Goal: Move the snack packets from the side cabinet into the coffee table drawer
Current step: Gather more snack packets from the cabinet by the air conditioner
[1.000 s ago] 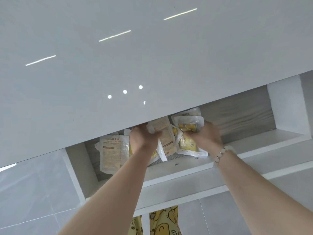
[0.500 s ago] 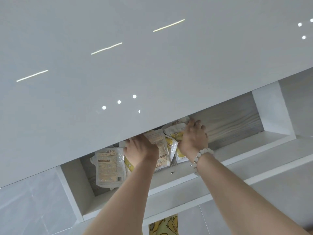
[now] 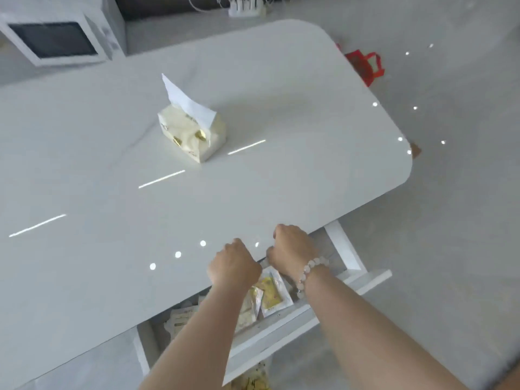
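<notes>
Both hands at the open coffee table drawer [image 3: 281, 332].
Snack packets [image 3: 272, 293] lie in the drawer beneath the wrists; left hand [image 3: 235, 266] and right hand [image 3: 291, 252] curl at the tabletop [image 3: 112, 170] edge, grip not discernible. Tissue pack [image 3: 194, 133] beyond.

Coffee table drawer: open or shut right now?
Open. The drawer juts out from under the tabletop; snack packets lie visible inside, below the left hand and right hand.
</notes>
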